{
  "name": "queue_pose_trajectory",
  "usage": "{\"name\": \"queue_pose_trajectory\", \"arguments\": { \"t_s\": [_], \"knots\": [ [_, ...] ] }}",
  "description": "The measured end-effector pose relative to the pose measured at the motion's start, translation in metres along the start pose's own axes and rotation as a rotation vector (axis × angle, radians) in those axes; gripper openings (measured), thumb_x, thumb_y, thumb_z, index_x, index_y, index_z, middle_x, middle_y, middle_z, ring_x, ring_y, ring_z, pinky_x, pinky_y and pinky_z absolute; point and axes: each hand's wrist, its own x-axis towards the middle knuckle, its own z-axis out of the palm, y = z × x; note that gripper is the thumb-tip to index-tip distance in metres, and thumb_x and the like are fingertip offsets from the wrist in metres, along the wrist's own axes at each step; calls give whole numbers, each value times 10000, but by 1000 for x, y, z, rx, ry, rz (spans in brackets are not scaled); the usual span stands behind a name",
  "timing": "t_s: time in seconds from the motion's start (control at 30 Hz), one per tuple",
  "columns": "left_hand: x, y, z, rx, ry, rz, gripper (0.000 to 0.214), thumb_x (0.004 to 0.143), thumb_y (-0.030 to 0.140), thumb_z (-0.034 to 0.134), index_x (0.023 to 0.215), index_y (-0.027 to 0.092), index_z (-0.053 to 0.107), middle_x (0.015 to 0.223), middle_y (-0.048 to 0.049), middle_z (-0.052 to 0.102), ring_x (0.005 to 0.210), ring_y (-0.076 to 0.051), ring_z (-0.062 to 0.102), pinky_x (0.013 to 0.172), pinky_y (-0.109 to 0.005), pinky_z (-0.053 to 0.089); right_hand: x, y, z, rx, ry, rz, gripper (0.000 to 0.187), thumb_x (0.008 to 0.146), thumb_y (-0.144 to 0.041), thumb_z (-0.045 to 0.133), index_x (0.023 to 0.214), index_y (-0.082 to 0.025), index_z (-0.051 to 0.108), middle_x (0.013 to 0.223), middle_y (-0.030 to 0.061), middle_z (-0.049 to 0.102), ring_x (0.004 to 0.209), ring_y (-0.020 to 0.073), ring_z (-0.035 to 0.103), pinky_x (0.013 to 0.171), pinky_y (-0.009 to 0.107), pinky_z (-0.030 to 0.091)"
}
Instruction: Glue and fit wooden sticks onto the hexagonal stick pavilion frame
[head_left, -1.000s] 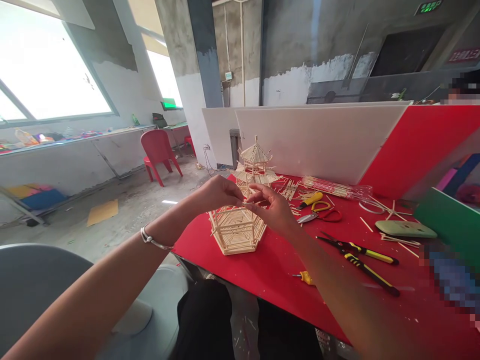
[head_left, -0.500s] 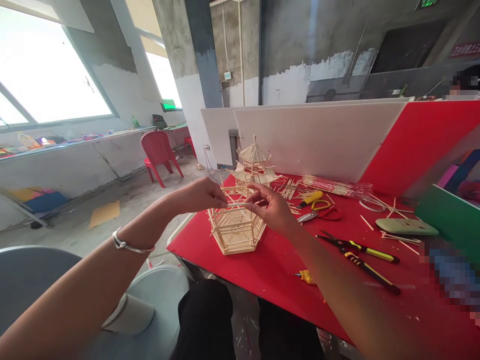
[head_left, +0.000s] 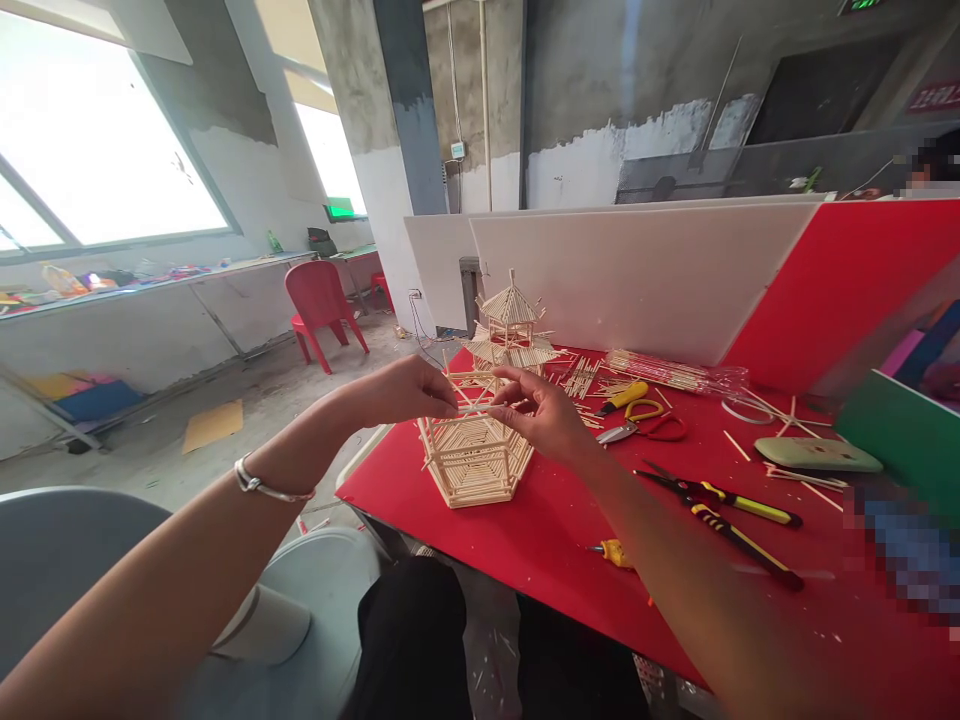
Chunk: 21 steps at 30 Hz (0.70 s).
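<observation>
A thin wooden stick lies level between my two hands, above the front part of a stick-built frame with a many-sided base. My left hand pinches the stick's left end between thumb and fingers. At the other end, my right hand has thumb and forefinger closed on it, with the remaining fingers curled. Behind the frame rises a pagoda-like stick tower with tiered roofs. My fingers partly hide the frame's upper bars.
On the red table lie loose sticks, red-handled scissors, black-and-yellow pliers, a yellow-handled tool and a green case. A white panel stands behind. A blue-grey stool is at the left. Another person's head shows far right.
My hands stay almost in place, still holding the stick over the frame. The whole view has shifted very slightly.
</observation>
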Motion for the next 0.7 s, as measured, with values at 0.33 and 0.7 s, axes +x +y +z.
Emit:
{"name": "queue_pose_trajectory", "arguments": {
  "t_s": [0.33,0.7],
  "knots": [
    [1,-1,1,-5,-17,37,183,725,356,717,759,189,783,582,37,560,529,-87,371,510,-242,290,-1,-7,-1,-18,-25,19,482,780,-312,751,1238,-239,623,888,2,716,815,159,670,736,310,534],
    [0,1,3,-15,-5,21,215,731,377,705,751,171,763,578,43,521,536,-85,347,506,-239,274,0,0,1,9,-17,-17,491,789,-289,747,1259,-239,616,887,-2,718,837,152,671,770,301,535]
  ]
}}
